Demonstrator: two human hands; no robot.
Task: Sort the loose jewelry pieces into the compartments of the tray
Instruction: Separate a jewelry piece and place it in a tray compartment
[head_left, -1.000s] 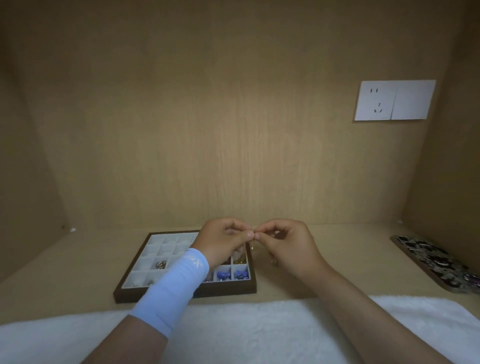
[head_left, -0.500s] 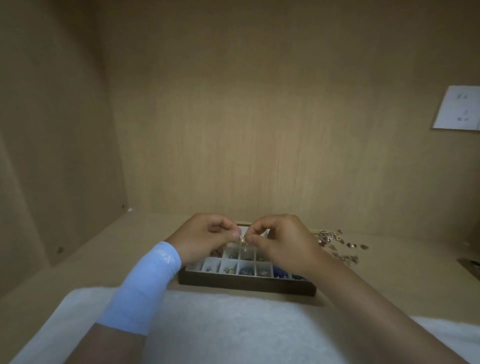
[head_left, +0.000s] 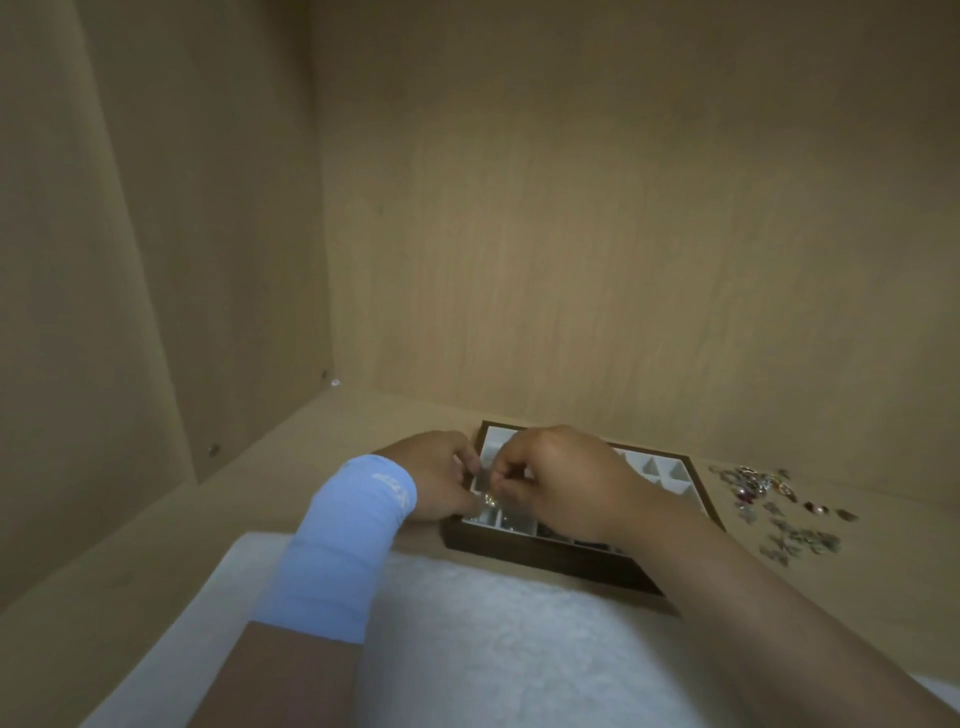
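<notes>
Fingertips (head_left: 500, 486) of the left hand (head_left: 436, 480) and right hand (head_left: 563, 486) are pinched on a small gold piece (head_left: 488, 500) over the near-left compartments of the tray (head_left: 571, 567). Some compartments are filled; a loose pile (head_left: 769, 501) lies unsorted beside it.

Ok, on my feed: L forearm wore a light-blue stretch sleeve (head_left: 343, 540), snug, running from the wrist to approx mid-forearm. Small white logo (head_left: 390, 480) sat printed near the wrist edge, too blurred for me to read. Faint creases ran across the fabric, w/ soft horizontal folds lower down. The sleeve ended in a straight cut edge, and the arm above it was bare. The left hand (head_left: 441, 480) past the cuff was bare. R side: right forearm (head_left: 753, 597) bare its whole visible length, right hand (head_left: 561, 483) bare too. Finer detail was lost to blur.
</notes>
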